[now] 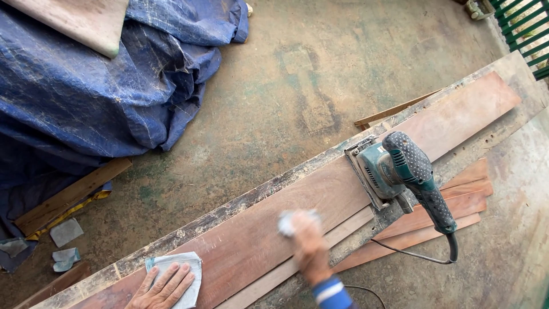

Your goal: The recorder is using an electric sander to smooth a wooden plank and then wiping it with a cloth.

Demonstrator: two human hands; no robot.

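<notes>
A long reddish-brown plank (pixel 297 212) is laid diagonally across the view, from lower left to upper right, its face smooth and matt, with fine grain. It rests on a wider, paler board (pixel 517 68) with a rough, chipped, dust-coated edge.

The right hand (pixel 309 243) is blurred by motion; its fingers are closed on a small pale grey pad (pixel 289 220), pressed to the plank near mid-length. A blue cuff with a white stripe (pixel 330 292) is seen at the wrist.

The left hand (pixel 166 286) is laid flat, fingers spread apart, on a sheet of pale grey-blue abrasive paper (pixel 183 269) at the plank's lower left end; nothing is clasped, the sheet is only pinned under the palm.

A teal and black electric sander (pixel 394 169) stands on the plank just right of the right hand, not touched. Its base is rectangular with a metal clamp edge; its handle is dotted with a rubbery grip texture. A black cord (pixel 412 254) trails from the handle's end over the boards.

Several thinner reddish strips (pixel 452 212) are stacked beside the plank, under the sander's handle.

The floor (pixel 297 74) is worn concrete, stained green and brown. A crumpled blue tarpaulin (pixel 103 86) lies at upper left, a pale board (pixel 80 20) on top of it. Below it lie a wooden batten (pixel 68 197) and scraps of grey paper (pixel 66 232). Green metal bars (pixel 523 26) are seen at the upper right corner.
</notes>
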